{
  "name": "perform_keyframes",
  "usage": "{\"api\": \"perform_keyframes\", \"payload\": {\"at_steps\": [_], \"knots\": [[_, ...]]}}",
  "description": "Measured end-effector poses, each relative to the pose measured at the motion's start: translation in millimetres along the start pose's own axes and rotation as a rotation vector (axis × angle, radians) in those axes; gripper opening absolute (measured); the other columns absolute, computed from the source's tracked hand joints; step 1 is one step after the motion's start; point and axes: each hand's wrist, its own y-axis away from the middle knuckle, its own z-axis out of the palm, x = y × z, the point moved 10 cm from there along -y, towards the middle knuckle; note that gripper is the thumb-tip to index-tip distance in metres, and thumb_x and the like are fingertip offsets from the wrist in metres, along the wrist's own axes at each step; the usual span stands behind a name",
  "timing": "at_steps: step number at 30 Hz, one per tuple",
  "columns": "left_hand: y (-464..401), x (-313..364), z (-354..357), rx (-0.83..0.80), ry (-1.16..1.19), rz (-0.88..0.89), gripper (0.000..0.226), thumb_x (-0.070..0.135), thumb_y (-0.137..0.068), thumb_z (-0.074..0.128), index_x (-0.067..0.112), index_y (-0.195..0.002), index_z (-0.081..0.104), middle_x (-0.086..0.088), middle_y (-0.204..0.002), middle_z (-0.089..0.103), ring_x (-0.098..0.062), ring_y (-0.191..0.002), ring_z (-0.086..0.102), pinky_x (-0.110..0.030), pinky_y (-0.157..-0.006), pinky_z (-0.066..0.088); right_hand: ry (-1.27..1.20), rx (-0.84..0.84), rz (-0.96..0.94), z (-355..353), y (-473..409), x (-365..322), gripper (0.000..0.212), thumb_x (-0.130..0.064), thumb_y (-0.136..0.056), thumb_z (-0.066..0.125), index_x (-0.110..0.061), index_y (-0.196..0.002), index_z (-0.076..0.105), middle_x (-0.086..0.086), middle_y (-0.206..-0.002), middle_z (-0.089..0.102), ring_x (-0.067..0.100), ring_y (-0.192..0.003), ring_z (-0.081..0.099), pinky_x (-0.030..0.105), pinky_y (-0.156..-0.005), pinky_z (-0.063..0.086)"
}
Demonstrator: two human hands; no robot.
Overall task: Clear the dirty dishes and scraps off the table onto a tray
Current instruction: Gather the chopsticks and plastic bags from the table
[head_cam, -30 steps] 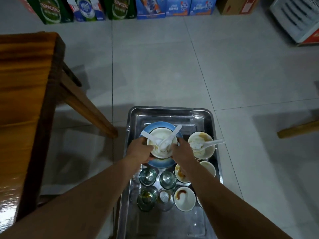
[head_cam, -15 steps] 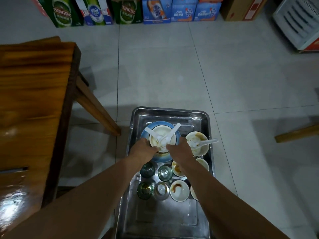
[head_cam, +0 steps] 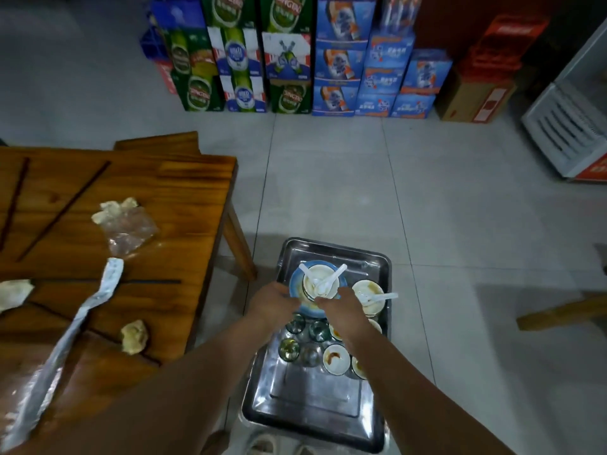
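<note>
Gripping the near rim of a round blue-rimmed plate (head_cam: pixel 295 287) from either side, the left hand (head_cam: pixel 272 303) and right hand (head_cam: pixel 341 310) curl their fingers onto it in the head view, above a rectangular shiny metal tray (head_cam: pixel 315 408) on the tiled floor. A white bowl (head_cam: pixel 320 282) with white plastic spoons (head_cam: pixel 331 279) sits on that plate, beside small glasses (head_cam: pixel 289 348) and stained sauce dishes (head_cam: pixel 335 358). Left of the tray, the brown wooden table (head_cam: pixel 184 198) holds crumpled napkins (head_cam: pixel 133 336), dark chopsticks (head_cam: pixel 62 211) and a clear wrapper (head_cam: pixel 128 229).

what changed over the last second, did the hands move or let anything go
Mostly the camera tilted up, bringing the table top with its scraps and chopsticks and the stacked cartons into view. Both hands stayed at the blue plate stack on the tray: left hand, right hand. Nothing was let go; bowls, spoons and glasses kept their places.
</note>
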Motion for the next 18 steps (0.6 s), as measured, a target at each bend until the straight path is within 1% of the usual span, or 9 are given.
{"api": "perform_keyframes", "payload": {"at_steps": [3, 5, 8, 9, 10, 12, 14, 16, 18], "knots": [[29.0, 1.4, -26.0, 0.048, -0.001, 0.004, 0.031, 0.023, -0.086, 0.065, 0.009, -0.111, 0.054, -0.014, -0.112, 0.064, -0.032, -0.103, 0.064, -0.044, -0.094, 0.052, 0.023, -0.014, -0.034, 8.6, 23.2, -15.2, 0.048, -0.016, -0.088, 0.061, -0.003, -0.129, 0.042, 0.014, -0.118, 0.055, 0.019, -0.091, 0.050, 0.027, -0.075, 0.038], [46.9, 3.0, -43.6, 0.078, 0.013, 0.021, 0.035, 0.024, -0.088, 0.063, 0.008, -0.116, 0.052, -0.010, -0.115, 0.062, -0.030, -0.104, 0.063, -0.041, -0.094, 0.051, 0.051, -0.019, -0.055, 13.4, 38.4, -24.4, 0.048, -0.019, -0.089, 0.060, -0.004, -0.131, 0.041, 0.015, -0.120, 0.055, 0.019, -0.090, 0.050, 0.026, -0.073, 0.039], [70.2, 1.8, -69.7, 0.120, 0.068, 0.024, 0.047, 0.021, -0.088, 0.063, 0.006, -0.130, 0.047, -0.014, -0.118, 0.061, -0.032, -0.104, 0.063, -0.041, -0.094, 0.051, 0.084, -0.036, -0.054, 22.1, 58.6, -33.7, 0.045, -0.018, -0.091, 0.056, -0.002, -0.130, 0.041, 0.010, -0.099, 0.052, 0.017, -0.079, 0.047, 0.024, -0.062, 0.037], [77.7, 0.7, -79.6, 0.137, 0.084, 0.031, 0.048, 0.020, -0.087, 0.064, 0.005, -0.130, 0.047, -0.015, -0.118, 0.062, -0.032, -0.104, 0.063, -0.042, -0.095, 0.051, 0.093, -0.044, -0.051, 27.1, 65.7, -37.1, 0.047, -0.018, -0.091, 0.056, -0.002, -0.132, 0.040, 0.009, -0.097, 0.050, 0.018, -0.081, 0.048, 0.023, -0.065, 0.039], [85.7, -2.0, -90.7, 0.152, 0.100, 0.036, 0.048, 0.020, -0.087, 0.065, 0.004, -0.128, 0.049, -0.016, -0.119, 0.062, -0.032, -0.104, 0.063, -0.044, -0.096, 0.051, 0.121, -0.049, -0.065, 33.5, 72.7, -41.2, 0.051, -0.020, -0.090, 0.057, -0.002, -0.135, 0.038, 0.009, -0.103, 0.050, 0.021, -0.089, 0.050, 0.026, -0.073, 0.041], [101.9, -5.5, -109.7, 0.166, 0.103, 0.053, 0.045, 0.021, -0.087, 0.066, 0.004, -0.125, 0.052, -0.016, -0.121, 0.061, -0.032, -0.107, 0.062, -0.044, -0.097, 0.050, 0.166, -0.063, -0.095, 47.1, 88.3, -49.1, 0.060, -0.024, -0.089, 0.059, -0.003, -0.139, 0.033, 0.010, -0.124, 0.047, 0.026, -0.113, 0.048, 0.031, -0.088, 0.038], [119.4, -9.5, -129.3, 0.179, 0.083, 0.076, 0.039, 0.022, -0.088, 0.064, 0.005, -0.122, 0.056, -0.015, -0.121, 0.062, -0.032, -0.109, 0.061, -0.043, -0.098, 0.049, 0.166, -0.097, -0.119, 65.6, 103.7, -55.4, 0.064, -0.024, -0.090, 0.059, -0.005, -0.143, 0.028, 0.011, -0.141, 0.040, 0.029, -0.128, 0.042, 0.031, -0.094, 0.035], [134.6, -17.6, -152.0, 0.209, 0.070, 0.085, 0.037, 0.024, -0.089, 0.062, 0.005, -0.121, 0.056, -0.015, -0.121, 0.062, -0.032, -0.111, 0.060, -0.043, -0.099, 0.048, 0.163, -0.119, -0.157, 86.3, 122.5, -62.8, 0.068, -0.023, -0.090, 0.060, -0.006, -0.146, 0.023, 0.009, -0.145, 0.036, 0.028, -0.132, 0.038, 0.031, -0.100, 0.034], [148.5, -32.4, -177.2, 0.240, 0.067, 0.077, 0.040, 0.027, -0.088, 0.063, 0.007, -0.122, 0.055, -0.015, -0.124, 0.061, -0.032, -0.113, 0.059, -0.043, -0.099, 0.048, 0.169, -0.135, -0.183, 108.8, 143.9, -69.1, 0.073, -0.025, -0.089, 0.062, -0.007, -0.147, 0.021, 0.011, -0.149, 0.033, 0.028, -0.134, 0.037, 0.036, -0.107, 0.035]]}}
